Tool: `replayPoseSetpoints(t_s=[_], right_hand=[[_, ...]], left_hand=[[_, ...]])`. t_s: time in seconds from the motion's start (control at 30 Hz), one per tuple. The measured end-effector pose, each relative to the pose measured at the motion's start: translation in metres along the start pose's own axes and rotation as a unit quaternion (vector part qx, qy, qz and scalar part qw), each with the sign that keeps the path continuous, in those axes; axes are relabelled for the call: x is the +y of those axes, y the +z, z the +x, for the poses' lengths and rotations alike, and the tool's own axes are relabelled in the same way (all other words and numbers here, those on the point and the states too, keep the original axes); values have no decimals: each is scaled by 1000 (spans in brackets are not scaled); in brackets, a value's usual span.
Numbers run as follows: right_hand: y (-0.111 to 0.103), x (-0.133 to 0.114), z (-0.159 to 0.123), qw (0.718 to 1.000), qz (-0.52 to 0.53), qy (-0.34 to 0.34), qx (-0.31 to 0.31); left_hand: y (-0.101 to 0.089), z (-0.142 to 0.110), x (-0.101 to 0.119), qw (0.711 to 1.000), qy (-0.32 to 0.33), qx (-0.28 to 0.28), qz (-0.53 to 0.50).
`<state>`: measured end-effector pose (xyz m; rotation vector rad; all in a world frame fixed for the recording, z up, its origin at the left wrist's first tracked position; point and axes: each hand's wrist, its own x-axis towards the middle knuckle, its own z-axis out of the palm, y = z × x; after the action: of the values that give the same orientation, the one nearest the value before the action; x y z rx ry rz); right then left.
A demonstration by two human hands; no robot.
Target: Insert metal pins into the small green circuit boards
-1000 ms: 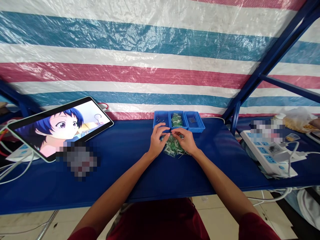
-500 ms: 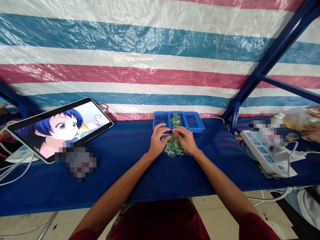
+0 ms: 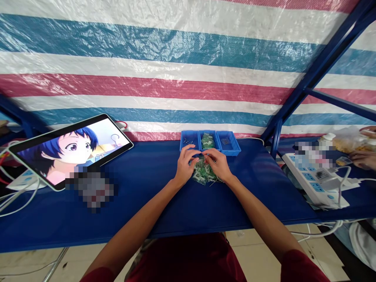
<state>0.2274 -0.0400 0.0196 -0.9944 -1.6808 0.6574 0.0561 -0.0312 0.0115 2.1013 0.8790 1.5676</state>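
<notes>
Packets (image 3: 201,177), small and green, are heaped loosely on the counter (image 3: 152,168), directly under and slightly to the near side of both sets of fingers. No single long axis is shown by the heap, which is seen as a jumble; a few thin pale pieces (image 3: 215,181) are pointed out of it at a slant, close to the right hand (image 3: 219,163). By that hand the heap's right side is partly covered, so the right hand is placed nearer to it than the left hand (image 3: 184,166), which is held along the opposite edge.

The left fingers are curved and raised, with the thumb held below the forefinger. The right fingers are bent inward, thumb and forefinger drawn close, and their tips are met or nearly met by the left ones. Whether anything is pinched there cannot be made out, as the tips are too small in view.

Just beyond the hands, three blue compartments are lined up: the left tray (image 3: 190,133) holding thin metallic pieces, the middle tray (image 3: 207,132) more green packets, the right tray (image 3: 233,152) a few small grey bits.
</notes>
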Motion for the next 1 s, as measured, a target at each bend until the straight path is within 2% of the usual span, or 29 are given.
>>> replayPoseSetpoints(t_s=[0.3, 0.53, 1.0], right_hand=[[1, 0, 0, 999, -16, -44, -17], [1, -1, 0, 997, -44, -64, -4], [-1, -4, 1, 995, -51, -88, 13]], left_hand=[[1, 0, -2, 1000, -20, 9, -5], [2, 0, -2, 999, -13, 9, -42], [2, -1, -4, 998, -26, 2, -50]])
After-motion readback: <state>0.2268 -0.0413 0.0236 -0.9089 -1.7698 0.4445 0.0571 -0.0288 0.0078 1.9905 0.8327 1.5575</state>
